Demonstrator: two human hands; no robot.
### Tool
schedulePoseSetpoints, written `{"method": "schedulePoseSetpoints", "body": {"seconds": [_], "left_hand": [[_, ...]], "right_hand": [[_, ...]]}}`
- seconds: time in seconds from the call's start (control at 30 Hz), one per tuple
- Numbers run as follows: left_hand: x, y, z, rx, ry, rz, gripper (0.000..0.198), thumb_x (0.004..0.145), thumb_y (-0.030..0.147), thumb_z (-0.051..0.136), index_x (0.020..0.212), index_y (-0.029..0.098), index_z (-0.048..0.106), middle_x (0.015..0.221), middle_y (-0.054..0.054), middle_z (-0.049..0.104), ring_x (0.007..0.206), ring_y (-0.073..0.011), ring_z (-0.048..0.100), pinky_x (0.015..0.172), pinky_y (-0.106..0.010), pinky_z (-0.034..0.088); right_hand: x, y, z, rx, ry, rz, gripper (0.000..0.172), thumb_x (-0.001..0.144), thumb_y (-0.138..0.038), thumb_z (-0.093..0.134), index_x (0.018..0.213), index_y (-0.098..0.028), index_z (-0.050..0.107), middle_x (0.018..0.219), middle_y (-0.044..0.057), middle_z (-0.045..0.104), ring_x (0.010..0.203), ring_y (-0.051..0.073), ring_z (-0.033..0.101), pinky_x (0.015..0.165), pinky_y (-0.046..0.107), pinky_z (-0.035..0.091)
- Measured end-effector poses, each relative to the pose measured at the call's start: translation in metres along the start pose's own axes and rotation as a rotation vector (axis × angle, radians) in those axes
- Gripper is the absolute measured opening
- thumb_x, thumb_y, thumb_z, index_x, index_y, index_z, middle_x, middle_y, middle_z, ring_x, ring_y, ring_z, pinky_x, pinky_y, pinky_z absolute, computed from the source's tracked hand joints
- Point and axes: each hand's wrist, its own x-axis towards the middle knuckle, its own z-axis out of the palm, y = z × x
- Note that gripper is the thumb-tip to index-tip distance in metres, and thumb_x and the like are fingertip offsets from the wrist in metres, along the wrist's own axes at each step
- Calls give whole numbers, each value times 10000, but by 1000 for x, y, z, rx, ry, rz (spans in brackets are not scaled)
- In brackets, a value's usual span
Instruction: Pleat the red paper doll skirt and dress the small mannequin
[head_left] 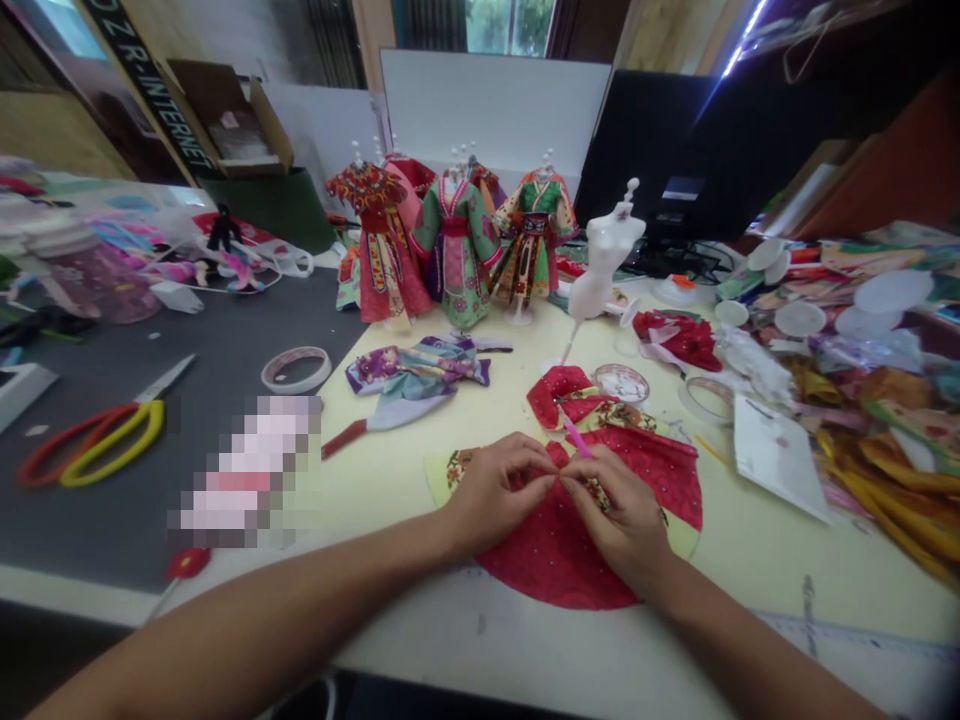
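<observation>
Nearest are the left hand (495, 495) and right hand (619, 522), meeting at the waist of a red dotted doll's skirt (570, 550). It lies fanned flat on the counter (480, 635), apparently so the gathered waist stays within reach. The fingers (536, 462) of both hands close in a tight pinch on the fabric. One slim pink stick (577, 438) rises by the right hand; whether it is gripped, I cannot tell. Farther off, at left, lie one pair of red-and-yellow scissors (94, 440) and one tape roll (296, 370). At upper centre, five small gowns (459, 250) stand displayed beside one bare white dress form (606, 255).
</observation>
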Motion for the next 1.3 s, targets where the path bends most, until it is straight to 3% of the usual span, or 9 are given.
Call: {"method": "schedulePoseSetpoints", "body": {"seconds": [0.3,0.7,0.8,0.93,1.0,1.13,1.3], "left_hand": [[0,3,0,41,-19,9,87,759,119,558,752,144,641,810,-43,643,699,-104,571,627,-209,437],[-5,2,5,223,24,160,90,752,101,513,706,149,575,773,-47,607,731,-130,554,686,-252,438],[-2,1,2,257,57,145,94,737,91,507,690,155,558,758,-33,596,712,-126,544,668,-249,433],[9,1,-9,160,220,-86,103,762,135,509,672,154,554,689,-7,576,613,-100,521,571,-218,418],[12,2,-11,61,221,-139,102,789,200,529,719,155,588,707,-9,609,635,-105,550,588,-219,442],[7,7,-7,-22,183,-104,94,767,183,585,850,170,626,805,-21,674,727,-123,602,670,-240,482],[0,10,-2,7,217,-21,193,736,124,612,922,173,602,820,-20,667,726,-112,606,681,-235,486]], "right_hand": [[1,-1,2,-31,29,-77,109,817,-110,511,867,-196,556,766,20,544,733,144,522,677,282,424],[2,-3,4,-23,-75,52,100,849,-153,448,767,-194,486,719,5,502,688,136,480,652,271,382],[1,-7,4,73,-78,107,106,849,-170,448,748,-198,468,710,-6,493,676,126,474,657,261,388],[-1,-12,1,287,-20,242,117,862,-242,466,755,-202,487,731,-10,508,707,118,500,683,243,410],[-1,-12,-1,397,12,357,126,868,-295,476,798,-204,529,727,-9,519,690,115,504,651,231,417],[0,-7,-1,590,13,508,195,858,-352,496,915,-197,598,721,5,560,683,122,532,649,242,446],[-1,-7,1,660,-15,519,204,844,-349,524,961,-228,640,778,2,597,737,114,564,722,246,464]]}}
